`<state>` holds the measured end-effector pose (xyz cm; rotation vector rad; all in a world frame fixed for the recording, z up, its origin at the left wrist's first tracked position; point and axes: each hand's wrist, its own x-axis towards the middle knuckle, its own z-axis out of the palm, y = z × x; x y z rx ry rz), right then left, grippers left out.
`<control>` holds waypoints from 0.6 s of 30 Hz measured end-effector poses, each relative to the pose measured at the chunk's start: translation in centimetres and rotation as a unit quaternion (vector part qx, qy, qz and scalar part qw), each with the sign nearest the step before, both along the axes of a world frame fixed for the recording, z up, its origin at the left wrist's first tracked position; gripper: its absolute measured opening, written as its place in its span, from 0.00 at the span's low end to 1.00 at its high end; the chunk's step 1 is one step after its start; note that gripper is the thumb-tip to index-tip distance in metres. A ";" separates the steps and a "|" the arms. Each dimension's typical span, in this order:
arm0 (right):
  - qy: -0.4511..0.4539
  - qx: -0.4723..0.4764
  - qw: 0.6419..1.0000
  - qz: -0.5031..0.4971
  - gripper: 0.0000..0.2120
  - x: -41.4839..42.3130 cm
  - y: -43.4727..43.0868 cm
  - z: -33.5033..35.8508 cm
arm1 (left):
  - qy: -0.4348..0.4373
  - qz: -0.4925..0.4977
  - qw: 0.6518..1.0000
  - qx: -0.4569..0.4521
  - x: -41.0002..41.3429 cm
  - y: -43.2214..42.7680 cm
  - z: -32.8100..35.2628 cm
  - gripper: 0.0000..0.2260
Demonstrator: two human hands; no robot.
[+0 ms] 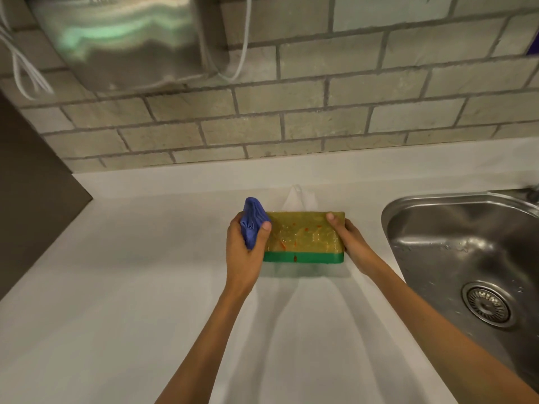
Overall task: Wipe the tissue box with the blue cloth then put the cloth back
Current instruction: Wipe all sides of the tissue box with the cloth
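Both forearms reach over the counter (116, 287): left hand (246, 252) grips the cloth (253, 221) at the box's (303, 237) left end, right hand (351, 243) clasps its right end. Hard wiping could shove the box toward the sink (455, 249).

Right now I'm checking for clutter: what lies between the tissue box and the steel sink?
Only the right hand gripping the yellow-green tissue box, then bare white counter up to the steel sink, in the head view.
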<state>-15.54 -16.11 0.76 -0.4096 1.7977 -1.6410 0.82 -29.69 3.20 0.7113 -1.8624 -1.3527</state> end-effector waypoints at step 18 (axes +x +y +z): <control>-0.025 -0.049 0.998 -0.003 0.37 -0.5 -0.5 -0.3 | -0.047 0.100 0.992 0.063 -3.5 0.5 0.4 0.14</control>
